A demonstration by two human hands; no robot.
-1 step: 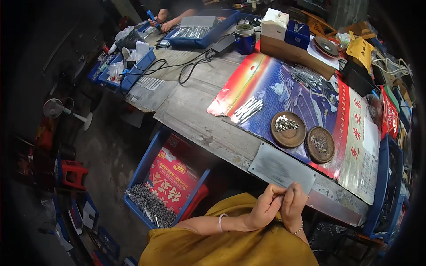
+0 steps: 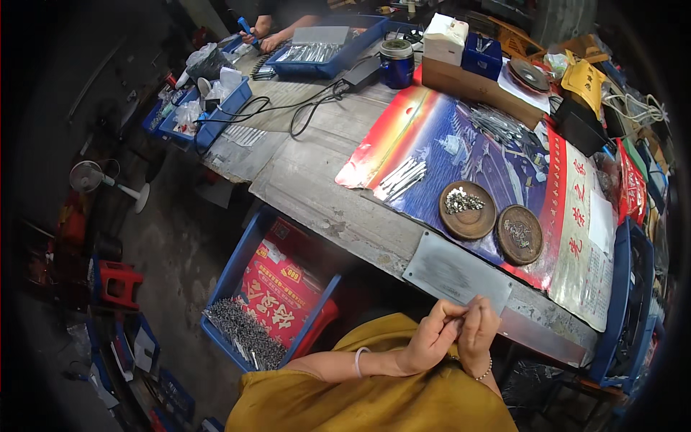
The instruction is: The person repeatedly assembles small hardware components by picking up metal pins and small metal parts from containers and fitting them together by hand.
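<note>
My left hand (image 2: 432,338) and my right hand (image 2: 478,331) meet at the near edge of the bench, fingertips pinched together. Whatever they hold, if anything, is too small or hidden by the fingers. Just beyond them lies a grey metal plate (image 2: 452,266) with a scuffed middle and holes at its corners. Past the plate sit two round brown dishes. The left dish (image 2: 461,229) carries small white and dark metal pieces; the right dish (image 2: 512,253) has a thin scatter of tiny pieces. Slim silvery strips (image 2: 403,178) lie in a bunch to the left of the dishes.
A blue bin (image 2: 332,294) with many small metal parts stands below the bench, left of me. Colourful poster sheets (image 2: 425,137) cover the bench top. Farther off are a blue jar (image 2: 397,68), a black cable (image 2: 302,119) and a blue tray (image 2: 317,70), beside another person's hands (image 2: 270,42).
</note>
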